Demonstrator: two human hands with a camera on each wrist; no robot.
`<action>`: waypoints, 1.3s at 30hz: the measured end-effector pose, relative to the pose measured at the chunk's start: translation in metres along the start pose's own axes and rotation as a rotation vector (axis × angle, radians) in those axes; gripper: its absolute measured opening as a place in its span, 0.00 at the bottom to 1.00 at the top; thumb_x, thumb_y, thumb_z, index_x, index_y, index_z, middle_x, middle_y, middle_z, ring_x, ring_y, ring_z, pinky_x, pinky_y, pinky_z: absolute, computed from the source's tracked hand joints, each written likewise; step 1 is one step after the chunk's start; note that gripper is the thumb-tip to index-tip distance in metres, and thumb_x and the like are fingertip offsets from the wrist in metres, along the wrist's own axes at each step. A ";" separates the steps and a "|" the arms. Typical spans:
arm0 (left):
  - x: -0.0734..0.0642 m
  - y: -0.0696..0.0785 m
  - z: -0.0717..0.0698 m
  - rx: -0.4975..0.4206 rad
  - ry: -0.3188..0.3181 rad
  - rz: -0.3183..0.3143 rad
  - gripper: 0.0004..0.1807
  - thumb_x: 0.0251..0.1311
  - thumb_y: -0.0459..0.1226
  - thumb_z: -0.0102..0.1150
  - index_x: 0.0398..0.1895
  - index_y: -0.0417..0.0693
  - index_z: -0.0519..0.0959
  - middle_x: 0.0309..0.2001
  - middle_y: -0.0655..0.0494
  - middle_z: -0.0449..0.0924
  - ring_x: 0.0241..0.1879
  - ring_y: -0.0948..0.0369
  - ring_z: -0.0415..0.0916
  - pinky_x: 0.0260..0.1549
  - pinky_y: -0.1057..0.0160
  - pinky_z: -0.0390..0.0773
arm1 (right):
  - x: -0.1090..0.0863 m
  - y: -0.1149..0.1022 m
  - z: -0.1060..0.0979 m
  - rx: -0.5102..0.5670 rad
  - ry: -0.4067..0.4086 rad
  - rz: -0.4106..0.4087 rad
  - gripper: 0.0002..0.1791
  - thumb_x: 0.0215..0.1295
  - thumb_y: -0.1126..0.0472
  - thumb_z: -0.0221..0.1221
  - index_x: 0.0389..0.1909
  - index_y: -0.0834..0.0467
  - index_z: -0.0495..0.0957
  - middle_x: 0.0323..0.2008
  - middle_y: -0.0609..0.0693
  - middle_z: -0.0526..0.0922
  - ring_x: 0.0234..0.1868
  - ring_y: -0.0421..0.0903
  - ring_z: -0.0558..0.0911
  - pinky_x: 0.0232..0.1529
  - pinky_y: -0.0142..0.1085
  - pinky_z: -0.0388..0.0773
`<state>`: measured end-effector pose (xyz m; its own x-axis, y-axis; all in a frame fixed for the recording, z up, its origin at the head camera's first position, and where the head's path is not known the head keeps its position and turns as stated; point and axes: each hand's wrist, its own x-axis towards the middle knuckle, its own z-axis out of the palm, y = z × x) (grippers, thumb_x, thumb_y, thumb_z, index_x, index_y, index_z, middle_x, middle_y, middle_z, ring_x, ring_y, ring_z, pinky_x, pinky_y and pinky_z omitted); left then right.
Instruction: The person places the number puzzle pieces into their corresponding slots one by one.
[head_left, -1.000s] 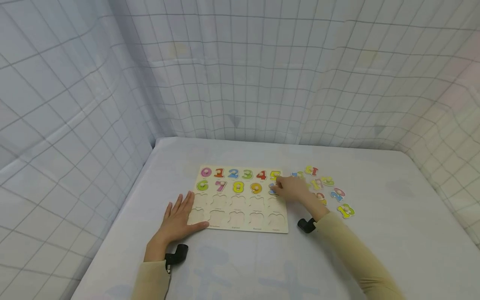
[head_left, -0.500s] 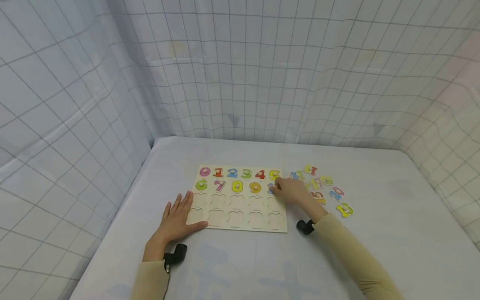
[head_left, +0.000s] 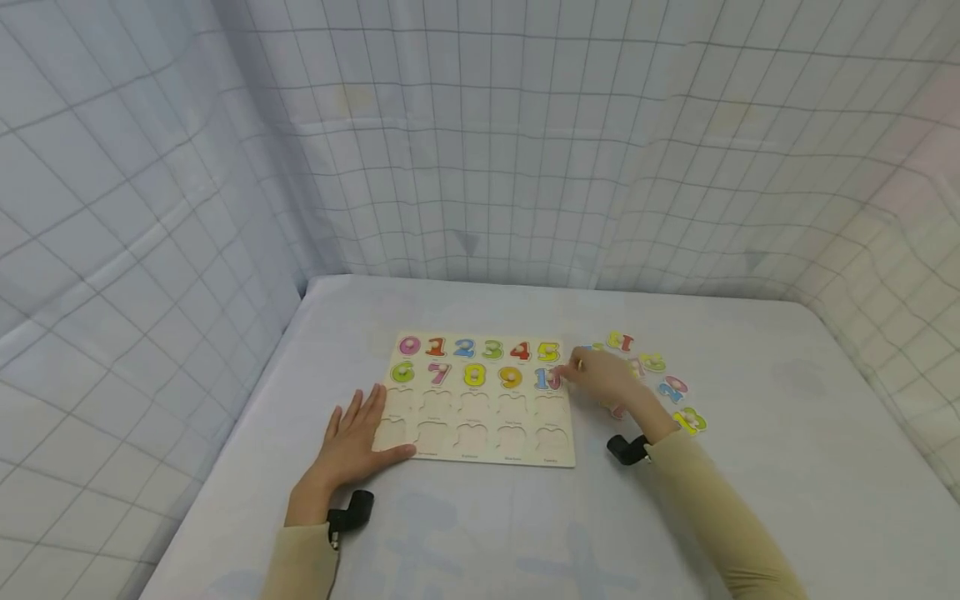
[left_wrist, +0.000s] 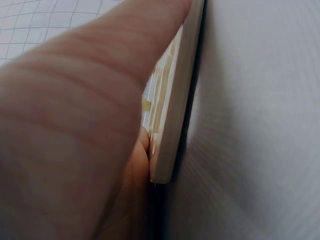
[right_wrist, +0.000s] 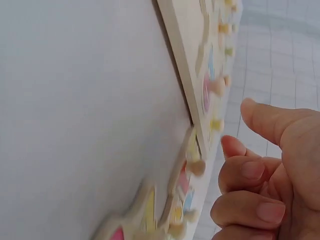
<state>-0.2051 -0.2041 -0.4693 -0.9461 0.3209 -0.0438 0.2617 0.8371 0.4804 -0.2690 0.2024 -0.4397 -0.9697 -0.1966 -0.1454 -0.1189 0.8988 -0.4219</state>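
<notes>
A wooden number puzzle board [head_left: 493, 454] lies on the table. Number pieces 0 to 9 sit in its two upper rows, and the 10 piece [head_left: 548, 380] lies at the right end of the second row. My left hand [head_left: 352, 442] rests at the board's left edge, fingers spread and thumb along its lower corner. In the left wrist view the thumb [left_wrist: 75, 95] touches the board's edge. My right hand [head_left: 603, 379] hovers beside the 10 piece, holding nothing. In the right wrist view its thumb [right_wrist: 270, 120] stands apart from loosely curled fingers, away from the pegs.
Several loose number pieces lie right of the board, including a yellow-green 13 [head_left: 689, 420] and a blue-pink 20 [head_left: 672, 389]; some are partly hidden by my right hand. The board's two lower rows show bare recesses. Gridded cloth [head_left: 480, 167] hangs behind the table.
My right hand has let go of the 10 piece and drawn slightly right, uncovering it in the board. The left hand stays in place.
</notes>
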 end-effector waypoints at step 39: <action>0.002 -0.004 0.002 0.017 -0.007 -0.002 0.61 0.51 0.67 0.55 0.74 0.38 0.41 0.75 0.43 0.38 0.72 0.45 0.29 0.64 0.43 0.26 | -0.005 -0.067 0.028 -0.170 0.088 -0.157 0.16 0.68 0.49 0.55 0.25 0.54 0.66 0.15 0.45 0.67 0.16 0.41 0.65 0.17 0.33 0.58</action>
<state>-0.2073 -0.2056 -0.4730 -0.9454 0.3220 -0.0512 0.2627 0.8453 0.4653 -0.2500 0.1323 -0.4353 -0.9503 -0.3112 -0.0086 -0.2968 0.9142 -0.2758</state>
